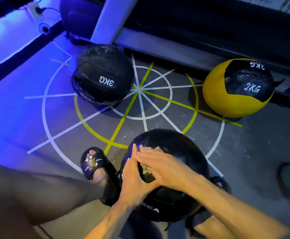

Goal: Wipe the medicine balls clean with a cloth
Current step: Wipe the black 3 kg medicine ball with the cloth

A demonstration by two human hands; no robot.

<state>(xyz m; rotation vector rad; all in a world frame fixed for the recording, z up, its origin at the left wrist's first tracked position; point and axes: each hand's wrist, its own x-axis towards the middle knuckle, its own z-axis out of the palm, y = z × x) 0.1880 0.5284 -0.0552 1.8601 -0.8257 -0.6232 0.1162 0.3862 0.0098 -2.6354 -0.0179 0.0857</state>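
Note:
A black medicine ball (180, 149) sits on the floor between my feet at the bottom centre. A pale crumpled cloth (147, 168) lies on its top. My right hand (163, 168) presses flat on the cloth with straight fingers. My left hand (133, 175) rests with straight fingers against the ball's left side, touching the cloth's edge. A dusty black ball marked 3KG (102, 76) stands further back on the left. A yellow and black ball marked 2KG (237, 88) stands at the right.
The grey floor (158, 107) carries white and yellow circle and spoke lines. My left foot in a black slide sandal (95, 164) is beside the near ball. A white machine frame (109, 19) and dark base run along the back. Blue light falls on the left.

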